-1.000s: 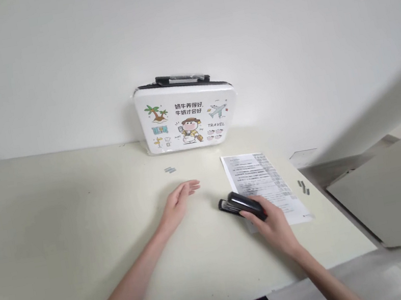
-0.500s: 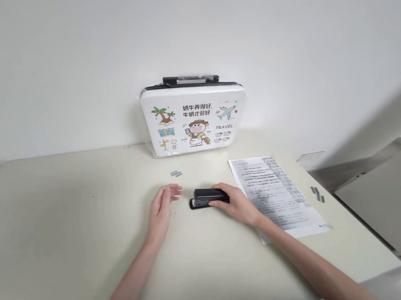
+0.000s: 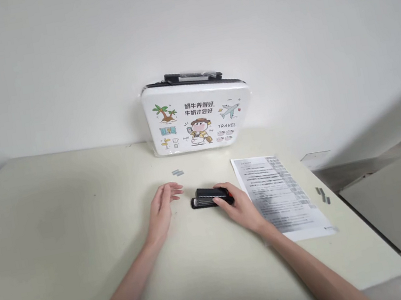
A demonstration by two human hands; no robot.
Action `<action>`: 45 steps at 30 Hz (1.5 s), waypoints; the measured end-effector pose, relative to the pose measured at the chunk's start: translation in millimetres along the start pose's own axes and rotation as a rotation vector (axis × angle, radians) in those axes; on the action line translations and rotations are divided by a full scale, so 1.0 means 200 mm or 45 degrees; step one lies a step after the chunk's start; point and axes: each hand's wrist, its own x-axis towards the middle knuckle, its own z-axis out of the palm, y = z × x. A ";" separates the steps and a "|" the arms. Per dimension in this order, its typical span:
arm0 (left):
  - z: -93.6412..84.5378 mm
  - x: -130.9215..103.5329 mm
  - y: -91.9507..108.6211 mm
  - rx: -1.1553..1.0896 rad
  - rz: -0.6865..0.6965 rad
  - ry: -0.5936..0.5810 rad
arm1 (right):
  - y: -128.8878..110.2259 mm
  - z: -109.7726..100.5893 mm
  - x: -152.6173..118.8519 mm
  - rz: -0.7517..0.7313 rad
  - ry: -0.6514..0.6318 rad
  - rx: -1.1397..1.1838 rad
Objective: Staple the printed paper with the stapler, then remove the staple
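A black stapler (image 3: 209, 196) lies on the pale table, its front end pointing left. My right hand (image 3: 238, 208) grips its rear part, thumb on the near side and fingers over the far side; a bit of red shows beside the fingers. To the left of the stapler, my left hand (image 3: 162, 209) rests on its edge with fingers apart, touching no object. Small grey staple strips (image 3: 177, 173) lie beyond the gap between the hands. Right of my right hand is a printed sheet of paper (image 3: 278, 193).
A white case (image 3: 198, 114) with cartoon prints and a black handle stands against the wall at the back of the table (image 3: 59, 211). More grey staple strips (image 3: 323, 195) lie near the table's right edge. A pale panel stands beyond that edge.
The view has shifted slightly. My right hand has slid a little toward the stapler's rear end, showing more of its black top. My left hand has hardly moved.
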 end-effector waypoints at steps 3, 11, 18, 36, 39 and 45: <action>-0.01 0.00 0.00 0.000 0.016 -0.002 | 0.00 0.00 -0.01 -0.014 -0.011 -0.017; -0.02 -0.01 -0.01 0.010 0.045 -0.010 | -0.02 0.00 -0.01 0.016 0.000 -0.019; -0.02 -0.02 0.00 -0.002 0.048 -0.002 | -0.03 0.00 -0.01 0.024 0.014 -0.016; -0.01 -0.02 0.03 -0.009 0.023 0.027 | -0.03 0.00 -0.01 0.124 0.099 0.070; -0.01 -0.02 0.03 -0.010 0.012 0.021 | -0.03 0.00 -0.01 0.129 0.097 0.054; -0.01 -0.02 0.02 0.010 0.021 0.011 | -0.02 0.00 -0.01 0.120 0.102 0.050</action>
